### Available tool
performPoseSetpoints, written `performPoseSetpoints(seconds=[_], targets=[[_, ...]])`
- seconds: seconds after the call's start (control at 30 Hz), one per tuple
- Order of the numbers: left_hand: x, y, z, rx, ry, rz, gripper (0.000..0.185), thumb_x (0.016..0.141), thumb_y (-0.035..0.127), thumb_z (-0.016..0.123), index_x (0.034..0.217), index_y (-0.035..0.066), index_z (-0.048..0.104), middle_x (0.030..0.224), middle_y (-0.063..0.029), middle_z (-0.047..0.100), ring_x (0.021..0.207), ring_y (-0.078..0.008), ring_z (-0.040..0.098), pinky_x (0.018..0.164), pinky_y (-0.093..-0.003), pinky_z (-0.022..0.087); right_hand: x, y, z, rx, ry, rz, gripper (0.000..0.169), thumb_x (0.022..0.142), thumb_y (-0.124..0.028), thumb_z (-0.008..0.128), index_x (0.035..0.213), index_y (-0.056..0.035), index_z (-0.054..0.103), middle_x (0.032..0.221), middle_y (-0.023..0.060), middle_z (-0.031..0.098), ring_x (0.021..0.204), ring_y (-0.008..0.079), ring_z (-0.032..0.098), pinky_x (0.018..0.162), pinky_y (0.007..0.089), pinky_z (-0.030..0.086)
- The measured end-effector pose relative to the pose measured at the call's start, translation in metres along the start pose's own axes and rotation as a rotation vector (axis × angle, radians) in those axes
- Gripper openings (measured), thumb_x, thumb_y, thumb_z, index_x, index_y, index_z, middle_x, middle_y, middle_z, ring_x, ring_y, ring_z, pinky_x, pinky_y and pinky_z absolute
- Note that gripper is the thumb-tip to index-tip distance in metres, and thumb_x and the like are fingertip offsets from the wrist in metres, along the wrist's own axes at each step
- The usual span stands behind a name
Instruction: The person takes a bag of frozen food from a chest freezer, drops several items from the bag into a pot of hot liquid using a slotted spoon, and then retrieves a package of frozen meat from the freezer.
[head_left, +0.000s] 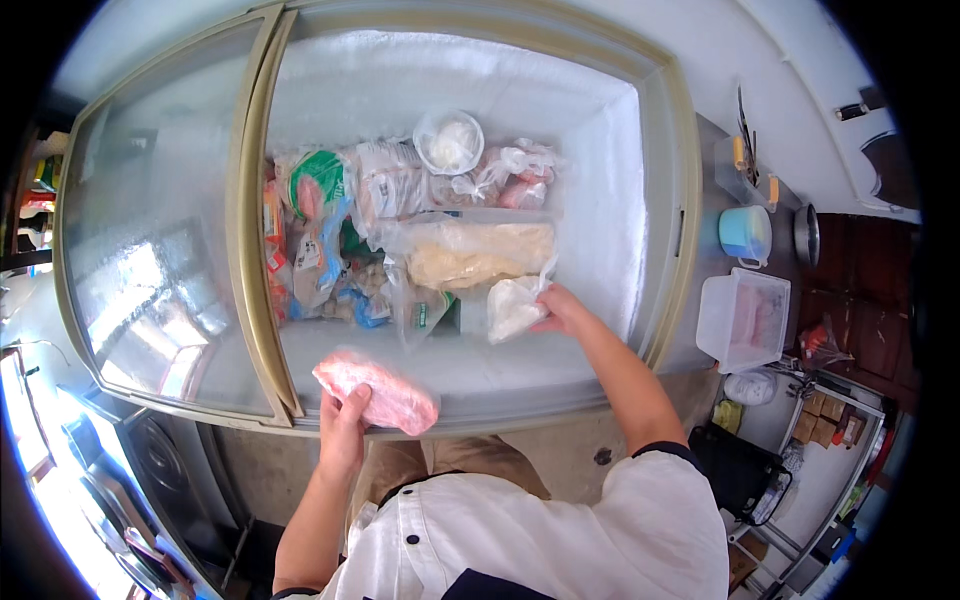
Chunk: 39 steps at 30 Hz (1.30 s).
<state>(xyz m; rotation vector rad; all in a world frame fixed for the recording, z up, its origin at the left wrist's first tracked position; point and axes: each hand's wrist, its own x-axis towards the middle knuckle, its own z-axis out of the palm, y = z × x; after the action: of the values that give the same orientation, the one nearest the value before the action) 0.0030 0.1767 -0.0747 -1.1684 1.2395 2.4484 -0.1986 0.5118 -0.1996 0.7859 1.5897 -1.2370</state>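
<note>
My left hand (344, 429) grips a frozen pink piece of meat in clear plastic (379, 391) above the front rim of a chest freezer (480, 417). Inside the freezer, at the right, my right hand (559, 309) has its fingers closed on a white plastic bag (514, 306); its contents cannot be told. Directly behind that bag lies a long clear bag of pale yellow frozen food (480, 253). A round white bowl (448, 142) with white contents stands farther back, beside knotted bags of pinkish meat (525, 184). Several packages, one a green bag (319, 184), fill the left part.
A sliding glass lid (161, 225) covers the freezer's left side. Right of the freezer, a counter bears a white plastic tub (745, 321), a light blue container (744, 231) and a metal bowl (806, 235). A black chair (739, 469) stands at the lower right.
</note>
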Motion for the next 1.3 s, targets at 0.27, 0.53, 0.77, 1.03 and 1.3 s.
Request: performPoseSetpoints(seconds=[0.27, 0.53, 0.77, 1.03, 1.3], targets=[[-0.007, 0.008, 0.006, 0.036, 0.036, 0.039, 0.057, 0.087, 0.008, 0.065, 0.137, 0.004, 0.037, 0.123, -0.0092, 0.056, 0.114, -0.0218, 0.056, 0.099, -0.0378, 0.047, 0.010, 0.007, -0.016, 0.208, -0.047, 0.070, 0.037, 0.095, -0.016, 0.042, 0.127, 0.0015, 0.048, 0.118, 0.0173, 0.060, 0.102, 0.0317, 0.065, 0.079, 0.0478, 0.060], [-0.037, 0.097, -0.005, 0.086, 0.080, 0.576, 0.069, 0.088, 0.021, 0.071, 0.142, 0.004, 0.033, 0.138, -0.0124, 0.048, 0.127, -0.0252, 0.050, 0.105, -0.0408, 0.044, -0.060, -0.017, -0.019, 0.448, -0.315, 0.029, 0.039, 0.100, -0.024, 0.038, 0.128, 0.0019, 0.047, 0.116, 0.0171, 0.062, 0.099, 0.0303, 0.066, 0.079, 0.0448, 0.060], [0.021, 0.201, -0.058, -0.149, 0.123, 0.660, 0.049, 0.096, 0.024, 0.061, 0.139, 0.010, 0.042, 0.133, -0.0082, 0.052, 0.121, -0.0206, 0.054, 0.097, -0.0347, 0.050, -0.149, -0.072, 0.023, 0.327, -0.436, -0.427, 0.050, 0.091, -0.009, 0.045, 0.141, -0.0078, 0.042, 0.122, 0.0063, 0.058, 0.108, 0.0197, 0.061, 0.087, 0.0380, 0.054], [0.049, 0.231, -0.084, 0.036, 0.179, 0.483, 0.046, 0.092, 0.031, 0.067, 0.130, 0.011, 0.049, 0.116, -0.0030, 0.059, 0.104, -0.0147, 0.060, 0.082, -0.0308, 0.054, -0.221, -0.110, 0.086, 0.213, -0.385, -0.768, 0.051, 0.089, -0.003, 0.053, 0.138, -0.0074, 0.044, 0.119, 0.0028, 0.058, 0.103, 0.0108, 0.058, 0.085, 0.0266, 0.049], [0.036, 0.225, -0.099, 0.055, 0.223, 0.481, 0.079, 0.088, 0.021, 0.073, 0.145, 0.001, 0.021, 0.119, -0.0113, 0.055, 0.102, -0.0176, 0.059, 0.080, -0.0287, 0.054, -0.248, -0.105, 0.128, 0.089, -0.339, -0.869, 0.036, 0.089, -0.005, 0.057, 0.125, -0.0061, 0.052, 0.114, 0.0008, 0.060, 0.099, 0.0070, 0.057, 0.083, 0.0235, 0.047]])
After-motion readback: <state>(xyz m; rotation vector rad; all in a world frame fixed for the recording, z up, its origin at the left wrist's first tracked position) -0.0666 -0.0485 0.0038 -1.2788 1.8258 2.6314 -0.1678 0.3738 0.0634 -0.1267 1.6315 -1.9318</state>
